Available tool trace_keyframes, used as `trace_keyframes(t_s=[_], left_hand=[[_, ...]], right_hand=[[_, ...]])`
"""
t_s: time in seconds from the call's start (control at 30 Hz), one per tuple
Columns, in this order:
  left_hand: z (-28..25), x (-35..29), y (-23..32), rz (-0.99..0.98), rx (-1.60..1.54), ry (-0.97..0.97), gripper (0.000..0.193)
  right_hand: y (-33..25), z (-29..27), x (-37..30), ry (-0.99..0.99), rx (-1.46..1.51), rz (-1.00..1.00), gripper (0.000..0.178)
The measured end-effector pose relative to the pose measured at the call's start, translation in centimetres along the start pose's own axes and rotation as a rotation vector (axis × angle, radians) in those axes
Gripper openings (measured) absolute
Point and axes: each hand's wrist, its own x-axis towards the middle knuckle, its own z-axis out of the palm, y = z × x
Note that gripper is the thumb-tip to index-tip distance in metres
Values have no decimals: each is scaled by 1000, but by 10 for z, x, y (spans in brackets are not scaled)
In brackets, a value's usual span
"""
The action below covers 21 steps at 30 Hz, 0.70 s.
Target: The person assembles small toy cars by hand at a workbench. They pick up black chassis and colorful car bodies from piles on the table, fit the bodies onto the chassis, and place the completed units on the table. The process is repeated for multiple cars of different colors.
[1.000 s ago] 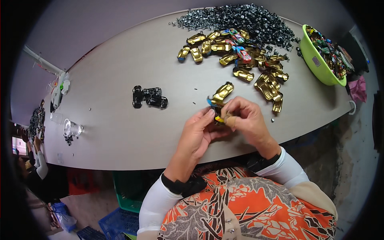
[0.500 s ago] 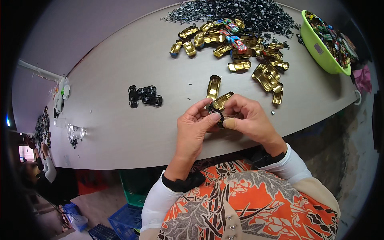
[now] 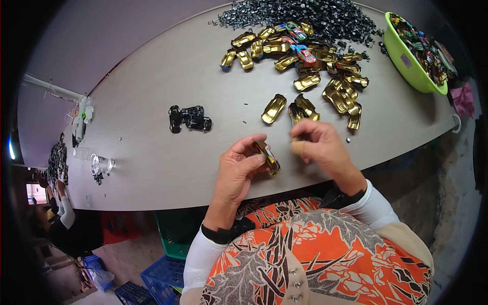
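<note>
My left hand [image 3: 235, 173] pinches a toy car body [image 3: 268, 158] between thumb and fingers, tilted above the near part of the table. It looks gold and dark with a white and yellow patch. My right hand [image 3: 325, 150] is apart from it, its fingers curled toward a thumb with a tan wrap. Whatever is in that pinch, if anything, is hidden. Just beyond the right fingertips lie gold car shells [image 3: 306, 108], overlapping. A single gold shell [image 3: 274, 108] rests to their left. Several black car bases [image 3: 195, 120] sit together farther left.
More gold shells [image 3: 277, 48] and a few coloured ones spread before a heap of small dark parts [image 3: 315, 20]. A green basin [image 3: 414, 66] full of toy cars stands far right. A clear cup [image 3: 101, 164] is at left, with a co-worker's arm [image 3: 66, 211] beyond it.
My hands have separated: the left keeps a car body, while the right has drawn away to the right. Gold shells now lie on the table beyond the right hand.
</note>
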Motion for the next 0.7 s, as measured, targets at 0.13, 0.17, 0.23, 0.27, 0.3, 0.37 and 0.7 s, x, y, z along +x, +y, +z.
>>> trace_keyframes(t_s=[0.13, 0.17, 0.23, 0.27, 0.3, 0.37, 0.7], left_hand=[[0, -7, 0, 45, 161, 63, 30], [1, -5, -5, 147, 192, 33, 25], [7, -5, -6, 227, 206, 61, 21], [5, -7, -3, 219, 214, 70, 21], [4, -7, -3, 206, 214, 69, 20], [-1, -7, -2, 203, 286, 65, 22], [-51, 18, 80, 851, 1803, 346, 45]], right_hand=[[8, 20, 1, -121, 105, 55, 18], [9, 23, 2, -124, 99, 42, 20], [6, 25, 4, -172, 84, 84, 21], [5, 27, 6, -192, 96, 95, 21], [5, 27, 6, -198, 103, 107, 20], [9, 27, 10, -232, 154, 121, 23], [6, 18, 10, -108, -22, -37, 26]])
